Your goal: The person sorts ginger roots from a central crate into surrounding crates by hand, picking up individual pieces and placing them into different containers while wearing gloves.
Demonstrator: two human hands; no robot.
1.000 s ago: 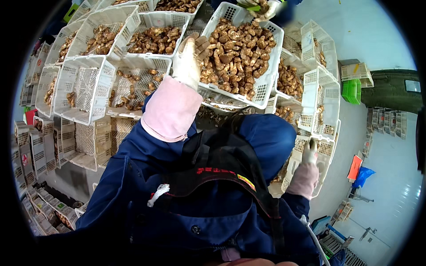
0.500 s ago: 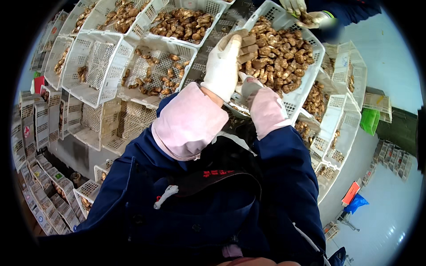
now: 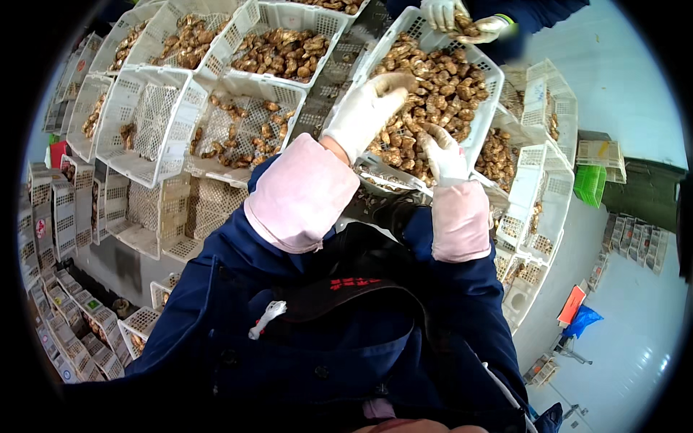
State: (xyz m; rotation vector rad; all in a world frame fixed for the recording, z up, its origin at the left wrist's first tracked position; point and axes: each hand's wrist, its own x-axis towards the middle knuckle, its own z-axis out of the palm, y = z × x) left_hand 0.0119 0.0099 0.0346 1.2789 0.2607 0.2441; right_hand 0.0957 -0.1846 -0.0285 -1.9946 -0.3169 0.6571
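A white plastic crate in front of me holds a heap of brown mushrooms. My left hand, in a white glove with soiled fingertips, reaches over the crate's left side. Its fingers are curled down at the heap, and what they hold, if anything, is hidden. Gloved in white too, my right hand is at the crate's near right part, its fingers bent closed around a mushroom at the edge of the heap. Pink cuffs cover both my wrists.
Across the crate, another person's gloved hands hold mushrooms. To the left stand a crate with scattered mushrooms and a nearly bare crate. Stacked crates rise on the right, with a green basket beyond.
My hands, close together before, have moved apart. The right hand has shifted right onto the mushrooms; the left hand's fingers have curled down. The view has shifted slightly.
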